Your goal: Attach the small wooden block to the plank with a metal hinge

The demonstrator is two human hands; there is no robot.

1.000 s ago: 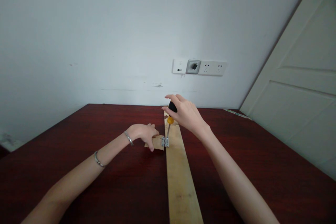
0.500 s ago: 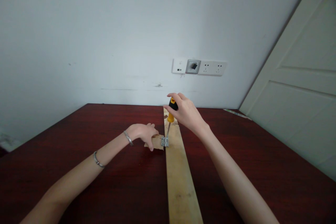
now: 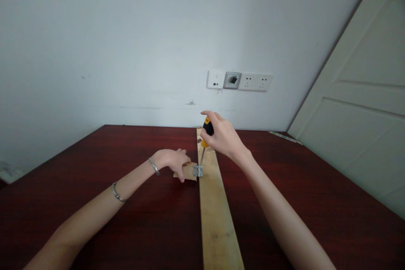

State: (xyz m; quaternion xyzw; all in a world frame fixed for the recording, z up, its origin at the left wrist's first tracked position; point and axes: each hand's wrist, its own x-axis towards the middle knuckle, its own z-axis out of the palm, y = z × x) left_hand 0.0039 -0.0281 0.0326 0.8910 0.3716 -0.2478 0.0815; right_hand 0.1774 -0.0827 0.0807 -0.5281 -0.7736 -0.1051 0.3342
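Note:
A long pale wooden board (image 3: pixel 217 215) lies lengthwise on the dark red table. A small metal hinge (image 3: pixel 198 171) spans the board's left edge and a short wooden block (image 3: pixel 189 171) beside it. My left hand (image 3: pixel 175 162) grips that block, thumb on the near side and fingers at the far side. In my right hand (image 3: pixel 223 133) is a screwdriver (image 3: pixel 208 126) with a black and yellow handle, held nearly upright. Its shaft runs down to the hinge leaf on the board. Whether a screw sits under the tip is too small to tell.
The dark red tabletop (image 3: pixel 133 228) meets a white wall (image 3: pixel 142 42) at its far edge. Sockets (image 3: pixel 255 81) are set in the wall above. A white panelled door (image 3: pixel 363 114) stands at the right, and a thin patterned strip (image 3: pixel 284 137) lies near the back right edge.
The fingers and thumb of my right hand have shifted around the screwdriver handle, the thumb now covering more of it. My left hand, the block and the board stay in place.

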